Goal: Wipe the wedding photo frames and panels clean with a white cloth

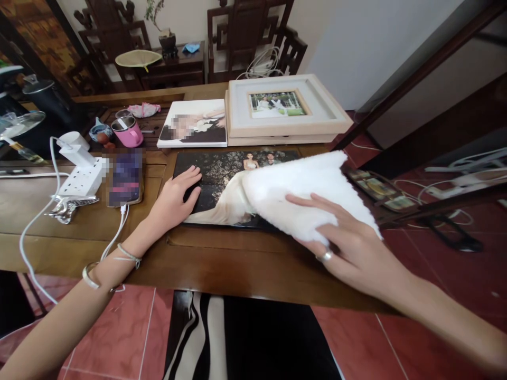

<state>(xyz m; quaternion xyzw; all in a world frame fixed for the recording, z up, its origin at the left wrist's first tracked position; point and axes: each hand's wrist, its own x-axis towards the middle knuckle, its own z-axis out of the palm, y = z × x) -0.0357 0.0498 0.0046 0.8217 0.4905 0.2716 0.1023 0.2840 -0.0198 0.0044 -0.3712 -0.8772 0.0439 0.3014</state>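
Note:
A dark wedding photo panel (212,171) lies flat on the wooden table (206,258). My left hand (174,195) rests on its left edge, fingers stretched out and holding nothing. A fluffy white cloth (301,179) covers the panel's right part and hangs past its right side. My right hand (348,240) has the cloth between thumb and fingers and presses it down over the panel. Some of that hand's fingers are tucked under folds of the cloth. The panel's right edge is hidden.
Behind the panel are a white photo board (198,126) and a pale framed photo (287,129). To the left are a phone (125,179) on a cable, a white power strip (85,177) and a pink mug (129,132). A dark wooden frame (396,79) stands at the right.

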